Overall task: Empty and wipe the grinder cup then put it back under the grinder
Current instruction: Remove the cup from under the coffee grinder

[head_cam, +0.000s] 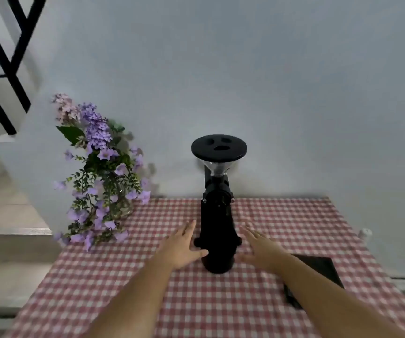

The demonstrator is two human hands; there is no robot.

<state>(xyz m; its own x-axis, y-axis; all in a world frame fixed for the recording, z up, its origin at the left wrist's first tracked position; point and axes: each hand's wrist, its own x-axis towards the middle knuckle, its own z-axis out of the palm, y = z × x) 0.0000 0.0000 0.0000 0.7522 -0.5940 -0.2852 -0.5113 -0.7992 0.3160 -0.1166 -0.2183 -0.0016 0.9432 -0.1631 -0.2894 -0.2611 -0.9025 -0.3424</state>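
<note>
Cup [217,263] sits at the foot of the grinder [217,215], a dark round shape near the middle of the counter [147,301], hard to tell apart from the black body above it. Both hands reach for it from the near edge. The left hand [184,247] is released, fingers spread, its thumb touching or almost touching the cup's left side. The right hand [260,250] is also released and empty, blurred, just beside the cup on the right.

The step in hand looks like taking the cup out from under the grinder. To do it well, I would close one hand round the cup's wall and steady the grinder with the other, since the tall body with its wide lid [219,148] could tip. Draw the cup level toward the near edge so no grounds spill on the cloth. A dark flat thing [318,272] lies toward the right edge, partly hidden by the right forearm; flowers [99,172] stand at the far left corner.
</note>
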